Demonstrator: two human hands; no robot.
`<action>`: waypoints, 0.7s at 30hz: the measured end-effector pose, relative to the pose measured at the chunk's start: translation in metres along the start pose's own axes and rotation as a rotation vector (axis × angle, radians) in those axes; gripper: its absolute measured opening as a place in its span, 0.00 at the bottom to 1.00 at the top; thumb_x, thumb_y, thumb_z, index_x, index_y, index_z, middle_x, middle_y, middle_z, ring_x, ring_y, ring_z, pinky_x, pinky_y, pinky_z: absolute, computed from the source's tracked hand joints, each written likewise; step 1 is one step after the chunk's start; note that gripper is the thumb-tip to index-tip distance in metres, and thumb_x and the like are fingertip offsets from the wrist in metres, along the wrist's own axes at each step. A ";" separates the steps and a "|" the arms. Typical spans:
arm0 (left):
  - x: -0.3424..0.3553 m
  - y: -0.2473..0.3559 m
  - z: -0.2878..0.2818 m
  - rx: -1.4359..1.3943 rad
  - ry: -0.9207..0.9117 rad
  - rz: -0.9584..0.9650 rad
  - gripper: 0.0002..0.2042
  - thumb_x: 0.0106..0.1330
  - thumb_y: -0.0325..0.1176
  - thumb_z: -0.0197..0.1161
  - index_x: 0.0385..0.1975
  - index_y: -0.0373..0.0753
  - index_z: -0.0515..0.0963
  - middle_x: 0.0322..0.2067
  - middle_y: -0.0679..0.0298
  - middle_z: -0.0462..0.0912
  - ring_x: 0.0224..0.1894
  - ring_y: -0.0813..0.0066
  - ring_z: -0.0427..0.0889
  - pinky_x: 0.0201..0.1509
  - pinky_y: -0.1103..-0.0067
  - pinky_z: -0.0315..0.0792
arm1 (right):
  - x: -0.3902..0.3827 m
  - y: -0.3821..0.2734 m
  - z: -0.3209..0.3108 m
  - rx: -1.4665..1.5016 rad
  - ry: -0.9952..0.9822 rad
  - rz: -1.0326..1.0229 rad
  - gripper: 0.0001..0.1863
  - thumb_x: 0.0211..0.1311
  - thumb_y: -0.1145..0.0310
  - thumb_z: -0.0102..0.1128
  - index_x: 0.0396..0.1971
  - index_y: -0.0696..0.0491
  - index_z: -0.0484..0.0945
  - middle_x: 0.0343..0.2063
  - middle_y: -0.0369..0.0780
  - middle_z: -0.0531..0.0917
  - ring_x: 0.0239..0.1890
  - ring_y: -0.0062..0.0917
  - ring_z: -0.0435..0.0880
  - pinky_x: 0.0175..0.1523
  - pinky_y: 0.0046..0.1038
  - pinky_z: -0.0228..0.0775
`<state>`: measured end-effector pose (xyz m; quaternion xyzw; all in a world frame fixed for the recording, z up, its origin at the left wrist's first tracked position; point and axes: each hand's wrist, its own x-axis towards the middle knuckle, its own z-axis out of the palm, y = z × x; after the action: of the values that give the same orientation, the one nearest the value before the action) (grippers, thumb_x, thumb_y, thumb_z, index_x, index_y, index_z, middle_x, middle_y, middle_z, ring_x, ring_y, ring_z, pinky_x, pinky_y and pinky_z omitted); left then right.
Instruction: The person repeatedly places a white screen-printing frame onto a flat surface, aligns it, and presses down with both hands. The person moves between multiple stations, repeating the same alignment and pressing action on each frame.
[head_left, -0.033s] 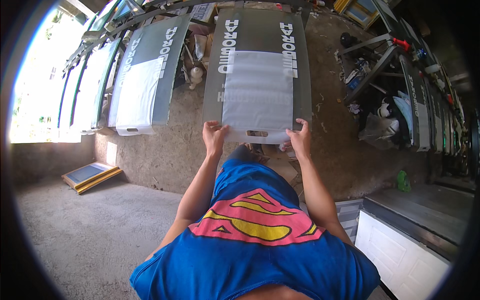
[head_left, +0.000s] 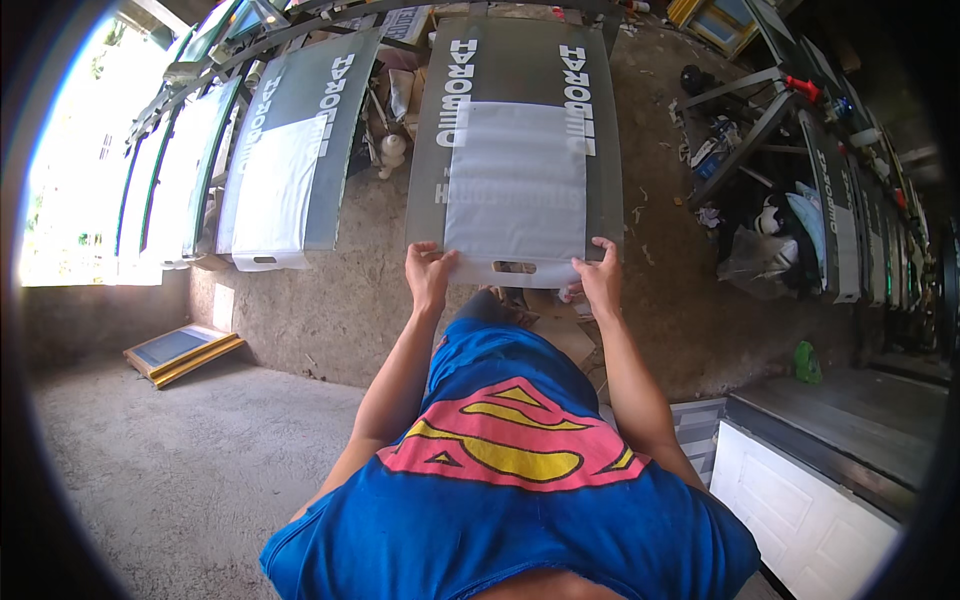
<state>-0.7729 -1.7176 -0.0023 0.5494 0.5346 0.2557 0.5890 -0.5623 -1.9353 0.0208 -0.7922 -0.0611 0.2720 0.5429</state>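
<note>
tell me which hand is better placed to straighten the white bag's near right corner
Likely the right hand, at that corner of the white bag; the left hand is at the near left one.

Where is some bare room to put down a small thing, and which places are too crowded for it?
Bare: the light concrete floor between the gold-edged frame and the blue shirt; the middle of the dark board beyond the white bag. Crowded: around the right-hand metal rack and the clear plastic bag.
</note>
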 end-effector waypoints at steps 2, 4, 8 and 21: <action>0.000 0.000 0.000 -0.013 -0.008 0.002 0.23 0.60 0.26 0.75 0.50 0.30 0.70 0.33 0.52 0.86 0.36 0.68 0.87 0.42 0.75 0.79 | 0.000 0.000 0.000 0.008 0.007 -0.002 0.29 0.60 0.78 0.67 0.61 0.57 0.67 0.35 0.52 0.88 0.24 0.32 0.88 0.24 0.31 0.83; 0.001 0.000 0.000 -0.030 -0.014 0.005 0.22 0.60 0.25 0.74 0.50 0.30 0.70 0.33 0.53 0.86 0.35 0.69 0.86 0.42 0.75 0.78 | 0.001 0.002 0.001 0.022 0.016 -0.009 0.29 0.60 0.78 0.67 0.61 0.57 0.68 0.35 0.51 0.88 0.23 0.32 0.88 0.24 0.31 0.83; 0.014 -0.005 0.001 -0.055 -0.029 0.052 0.22 0.59 0.25 0.74 0.49 0.31 0.70 0.33 0.53 0.86 0.34 0.69 0.86 0.41 0.75 0.78 | 0.012 0.002 0.006 0.092 0.024 -0.008 0.29 0.59 0.77 0.67 0.61 0.56 0.68 0.34 0.50 0.88 0.22 0.31 0.87 0.23 0.29 0.81; 0.011 0.003 0.000 -0.018 -0.021 0.015 0.22 0.58 0.27 0.76 0.47 0.31 0.71 0.34 0.51 0.87 0.35 0.67 0.87 0.41 0.74 0.79 | 0.011 0.002 0.005 0.096 0.008 0.044 0.29 0.62 0.76 0.67 0.61 0.52 0.67 0.34 0.47 0.88 0.18 0.27 0.85 0.13 0.28 0.64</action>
<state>-0.7685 -1.7069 -0.0034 0.5506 0.5219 0.2591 0.5978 -0.5557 -1.9273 0.0138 -0.7674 -0.0287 0.2834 0.5744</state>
